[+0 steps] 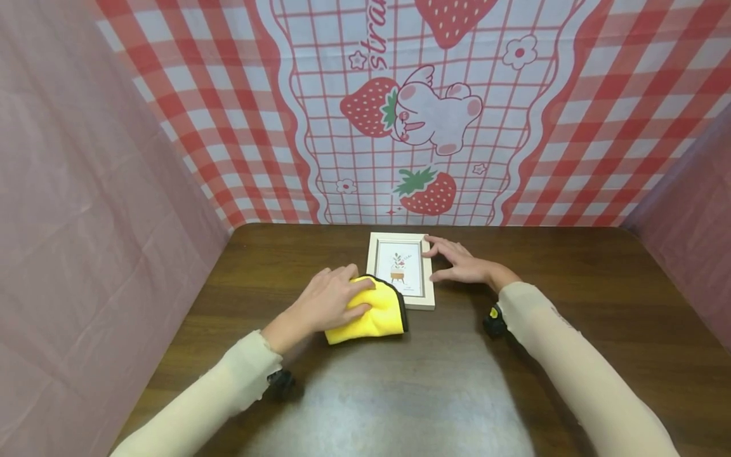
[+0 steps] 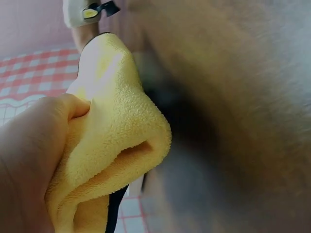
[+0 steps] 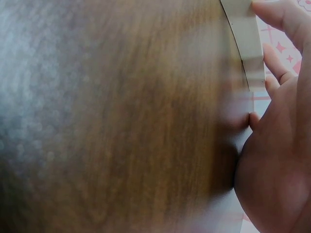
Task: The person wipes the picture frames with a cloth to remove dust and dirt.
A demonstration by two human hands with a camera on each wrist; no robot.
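A cream picture frame (image 1: 428,298) with a potted-plant print lies on the dark wooden table in the head view. My left hand (image 1: 328,298) grips a folded yellow cloth (image 1: 379,317) with black edging, which covers the frame's near left corner. In the left wrist view the thumb presses into the bunched cloth (image 2: 112,121), and the other fingers are hidden. My right hand (image 1: 459,261) is at the frame's right side, thumb and fingers spread along it. From the right wrist, its fingertips show right at the outer edge of the frame (image 3: 245,39).
The table (image 1: 571,304) backs onto a red-and-white checked cloth (image 1: 228,114) printed with strawberries. Pink drapes (image 1: 85,190) stand at both sides. A small black device is strapped at each wrist.
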